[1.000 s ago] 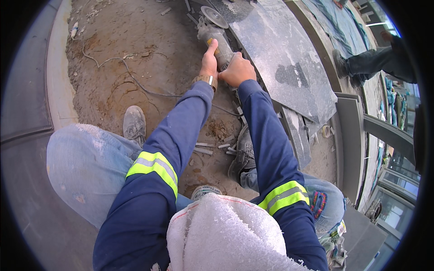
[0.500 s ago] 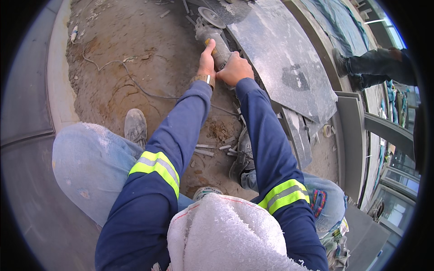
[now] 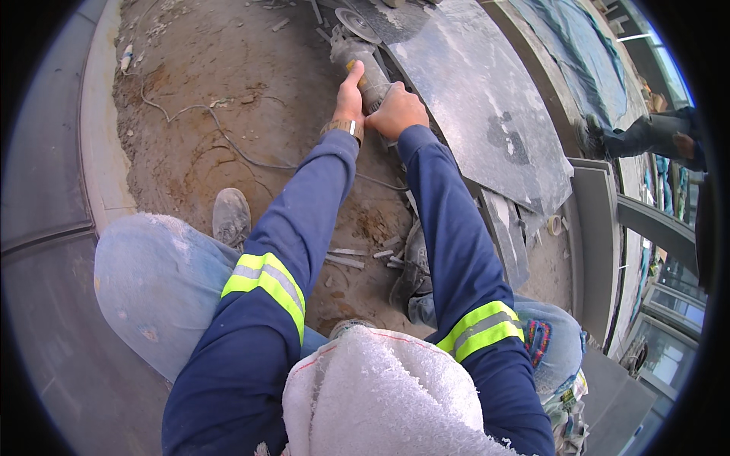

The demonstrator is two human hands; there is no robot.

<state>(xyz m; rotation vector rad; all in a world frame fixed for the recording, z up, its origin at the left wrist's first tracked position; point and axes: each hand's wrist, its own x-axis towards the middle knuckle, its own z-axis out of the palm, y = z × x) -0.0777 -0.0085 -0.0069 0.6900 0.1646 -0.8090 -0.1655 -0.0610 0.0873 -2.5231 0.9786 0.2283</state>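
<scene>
Both my arms reach forward to a dusty angle grinder. My left hand is wrapped round its left side, thumb pointing up along the body. From the right, my right hand grips the rear of the body; part of the handle is hidden under the fingers. The grinder's round disc lies at its far end, beside the left edge of a large grey stone slab. The slab is dusty, with darker patches on its surface.
A grey cable winds over the dirt floor. Narrow stone offcuts lie between my feet. Another person's leg stands at the right, near a blue sheet. Grey panels stand right of the slab.
My hands and the grinder keep almost the same place against the slab. The view has shifted slightly. At the right, the other person's leg has moved a little and a hand now shows beside it.
</scene>
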